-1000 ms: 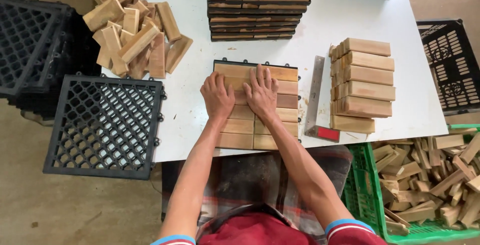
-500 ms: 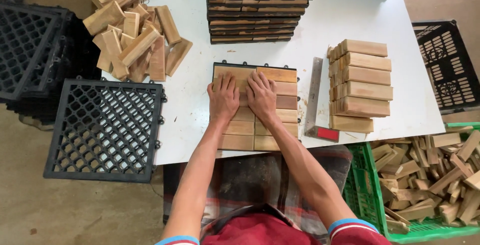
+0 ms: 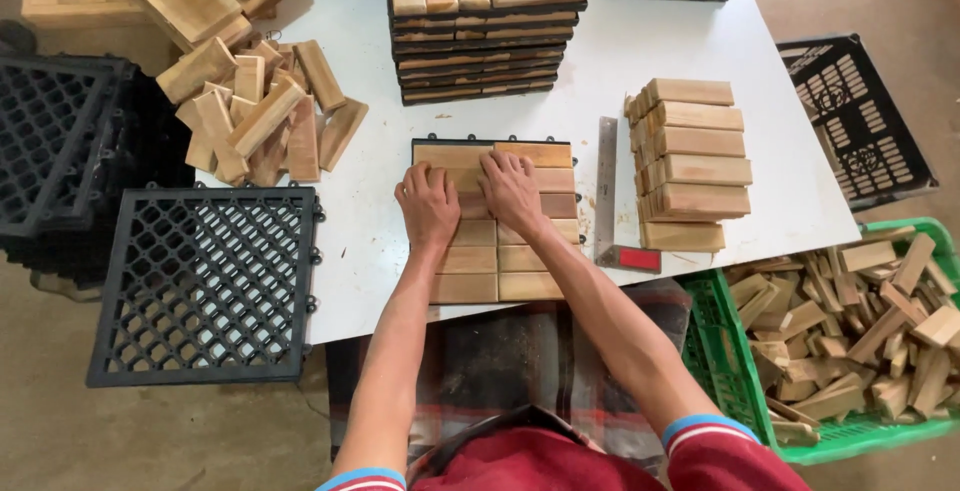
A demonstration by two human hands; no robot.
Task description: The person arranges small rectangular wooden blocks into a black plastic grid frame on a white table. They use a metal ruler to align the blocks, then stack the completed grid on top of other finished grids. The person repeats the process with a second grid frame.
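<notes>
A square tile of short wooden slats on a black plastic base lies on the white table in front of me. My left hand rests flat, fingers spread, on the slats of its left column. My right hand presses flat beside it on the upper middle slats. Neither hand grips anything. The slats under the palms are hidden.
A black lattice base hangs over the table's left edge. Loose wood blocks lie at the upper left, a neat block stack and a metal square ruler at the right. Finished tiles are stacked behind. A green crate of offcuts stands at the right.
Both hands have slid a little farther up the tile, staying flat on the slats. Nothing else has moved.
</notes>
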